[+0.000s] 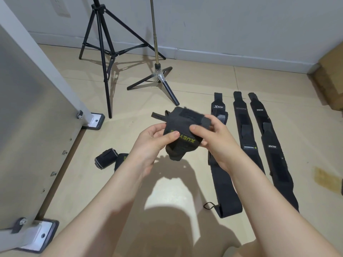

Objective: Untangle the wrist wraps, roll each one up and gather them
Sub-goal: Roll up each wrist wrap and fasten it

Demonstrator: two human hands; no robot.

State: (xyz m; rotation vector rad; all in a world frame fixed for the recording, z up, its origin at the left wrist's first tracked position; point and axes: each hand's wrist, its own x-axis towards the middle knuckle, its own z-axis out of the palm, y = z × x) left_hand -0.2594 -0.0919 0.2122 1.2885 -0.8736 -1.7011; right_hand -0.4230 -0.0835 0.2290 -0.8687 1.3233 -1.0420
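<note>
Both forearms reached out over the floor, where the left hand [154, 138] and right hand [209, 138] pinched a half-rolled wrist wrap [183, 130] in mid-air, whose loose coil looked liable to spring open if either thumb eased.

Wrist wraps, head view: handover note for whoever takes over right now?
Left hand and right hand: both grip the half-rolled wrap, held above the floor.
Done: two rolled wraps lie together on the floor at left.
Left: three flat wraps lie stretched out side by side at right, untangled but not rolled.
Next, probably: finish this roll, set it with the rolled ones, then roll the flat three.
</note>
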